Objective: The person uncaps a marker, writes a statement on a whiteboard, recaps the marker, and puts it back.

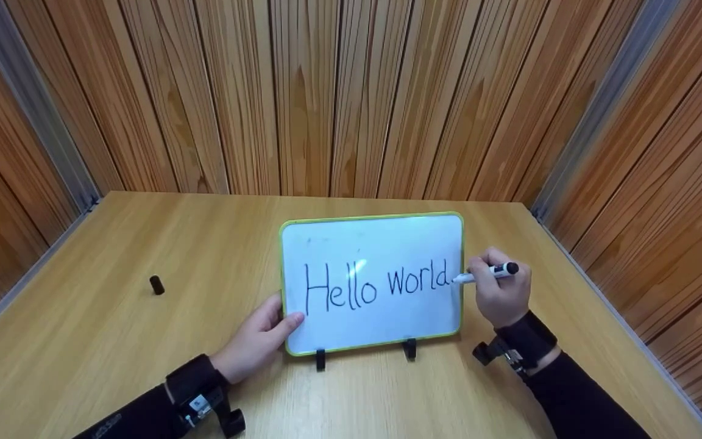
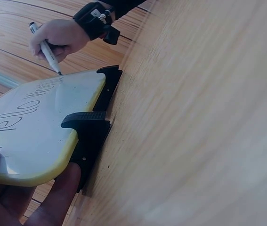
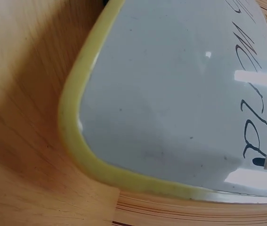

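Observation:
A small whiteboard [image 1: 375, 326] with a yellow-green frame leans on a black stand [image 2: 88, 143]. "Hello world" is written across it in black. My left hand [image 1: 259, 338] grips its lower left edge, thumb on the front and fingers behind. In my right hand [image 1: 502, 292] a white marker [image 1: 479, 276] is pinched, its black end pointing up and right. The marker's dark tip [image 3: 259, 162] is right at the board beside the last letter, "d", in the right wrist view. The right hand itself is out of that view.
A black marker cap [image 1: 156, 285] lies on the wooden table [image 1: 83, 341], left of the board. Two black stand feet [image 1: 410, 349] jut out below the board's bottom edge. Wood-panelled walls [image 1: 339, 97] enclose the table at the back and sides.

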### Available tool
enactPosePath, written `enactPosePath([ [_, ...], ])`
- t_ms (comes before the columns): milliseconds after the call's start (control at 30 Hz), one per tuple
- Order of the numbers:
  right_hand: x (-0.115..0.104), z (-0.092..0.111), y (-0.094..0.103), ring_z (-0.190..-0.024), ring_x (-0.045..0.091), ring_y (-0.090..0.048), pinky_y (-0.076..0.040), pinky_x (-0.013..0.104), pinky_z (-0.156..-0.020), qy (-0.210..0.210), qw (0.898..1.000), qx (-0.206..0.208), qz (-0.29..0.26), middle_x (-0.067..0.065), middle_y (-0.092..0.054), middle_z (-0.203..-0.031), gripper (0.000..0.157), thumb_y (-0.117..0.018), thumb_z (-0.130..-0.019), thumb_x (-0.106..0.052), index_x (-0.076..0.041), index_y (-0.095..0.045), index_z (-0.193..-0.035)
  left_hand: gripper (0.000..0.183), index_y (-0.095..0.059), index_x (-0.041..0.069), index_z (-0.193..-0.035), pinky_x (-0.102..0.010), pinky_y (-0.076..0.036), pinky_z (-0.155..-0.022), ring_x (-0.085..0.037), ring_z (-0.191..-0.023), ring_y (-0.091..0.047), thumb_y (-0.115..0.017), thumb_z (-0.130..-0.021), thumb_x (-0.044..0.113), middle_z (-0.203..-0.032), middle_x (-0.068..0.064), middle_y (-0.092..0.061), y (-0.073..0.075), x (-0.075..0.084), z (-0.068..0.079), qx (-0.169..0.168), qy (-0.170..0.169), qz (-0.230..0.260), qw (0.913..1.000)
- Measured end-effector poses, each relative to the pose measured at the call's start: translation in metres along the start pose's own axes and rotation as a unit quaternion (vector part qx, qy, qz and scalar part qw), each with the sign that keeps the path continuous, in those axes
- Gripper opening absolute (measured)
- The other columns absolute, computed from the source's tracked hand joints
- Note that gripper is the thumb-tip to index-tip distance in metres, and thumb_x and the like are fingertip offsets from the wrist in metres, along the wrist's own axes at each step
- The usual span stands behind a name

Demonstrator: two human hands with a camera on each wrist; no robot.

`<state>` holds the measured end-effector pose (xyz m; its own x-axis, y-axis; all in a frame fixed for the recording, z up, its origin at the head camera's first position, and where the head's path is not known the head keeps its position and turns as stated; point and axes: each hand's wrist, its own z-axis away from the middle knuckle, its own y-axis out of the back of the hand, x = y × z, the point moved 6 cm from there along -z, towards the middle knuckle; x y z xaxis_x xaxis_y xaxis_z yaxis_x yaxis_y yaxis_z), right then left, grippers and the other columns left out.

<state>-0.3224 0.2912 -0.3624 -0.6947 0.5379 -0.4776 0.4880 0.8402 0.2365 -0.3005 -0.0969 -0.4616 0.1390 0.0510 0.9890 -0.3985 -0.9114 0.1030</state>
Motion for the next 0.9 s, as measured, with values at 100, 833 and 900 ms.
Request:
enactPosePath([
  [100, 0.0002, -0.0009, 0.0027, -0.044, 0.007, -0.027, -0.022, 0.021, -0.042, 0.001, 1.000, 0.014, -0.014, -0.009, -0.044, -0.056, 0.029, -0.061, -0.092, 0.010, -0.003, -0.063, -0.066, 0.061, -0.032, 0.002, -0.172, -0.034, -0.052, -0.117, -0.031, -0.148, -0.059, -0.056, -0.119, 0.024, -0.166, -0.019, -0.054, -0.0002, -0.0001, 0.0001, -0.001, 0.003, 0.002, 1.0000],
  [833, -0.0006, -0.0016, 0.0058, -0.057, 0.007, -0.046, -0.035, 0.019, -0.053, 0.011, 0.999, 0.039, -0.009, -0.002, -0.058, -0.070, 0.019, -0.063, -0.103, 0.003, 0.006, -0.070, -0.085, 0.061, -0.034, 0.002, -0.171, -0.040, -0.049, -0.121, -0.031, -0.149, -0.057, -0.057, -0.119, 0.024, -0.167, -0.019, -0.053, -0.0008, -0.0009, -0.0004, 0.000, 0.005, 0.005, 1.0000],
  [900, -0.0002, -0.0017, 0.0052, -0.057, 0.007, -0.046, -0.035, 0.019, -0.054, 0.013, 0.999, 0.037, -0.007, -0.001, -0.058, -0.070, 0.018, -0.063, -0.102, 0.004, 0.006, -0.070, -0.086, 0.061, -0.034, 0.001, -0.171, -0.037, -0.050, -0.119, -0.031, -0.148, -0.058, -0.057, -0.119, 0.024, -0.166, -0.019, -0.054, -0.0008, -0.0013, -0.0004, 0.000, 0.002, 0.004, 1.0000],
])
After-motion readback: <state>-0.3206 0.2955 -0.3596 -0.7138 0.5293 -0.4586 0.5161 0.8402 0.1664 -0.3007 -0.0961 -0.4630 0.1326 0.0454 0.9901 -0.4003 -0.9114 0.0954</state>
